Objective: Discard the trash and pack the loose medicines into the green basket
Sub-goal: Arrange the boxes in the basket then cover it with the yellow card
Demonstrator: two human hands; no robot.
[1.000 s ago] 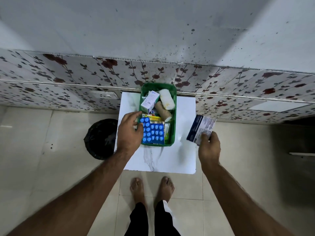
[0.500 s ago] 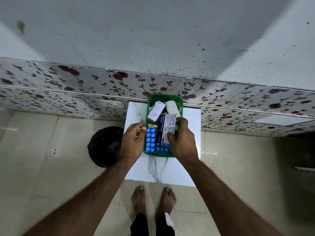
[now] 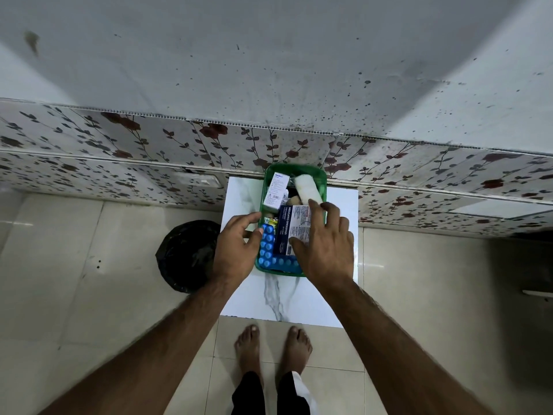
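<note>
The green basket (image 3: 311,172) stands at the back of a small white marble-patterned table (image 3: 332,298). Inside lie a white medicine box (image 3: 276,188), a white bandage roll (image 3: 306,188), a blue blister pack (image 3: 267,250) and a blue-and-white dressings packet (image 3: 291,229). My right hand (image 3: 326,247) lies over the basket's right side, with thumb and fingers on the dressings packet. At the basket's left rim rests my left hand (image 3: 236,250), its fingertips touching the blister pack. Part of the basket's front is hidden by both hands.
A black-lined trash bin (image 3: 187,256) sits on the tiled floor just left of the table. A floral-tiled wall (image 3: 149,151) runs right behind the table. My bare feet (image 3: 273,351) stand at the table's front edge.
My right hand carried the dressings packet from right of the basket into it and now lays it flat over the other items. The left hand stayed at the left rim.
</note>
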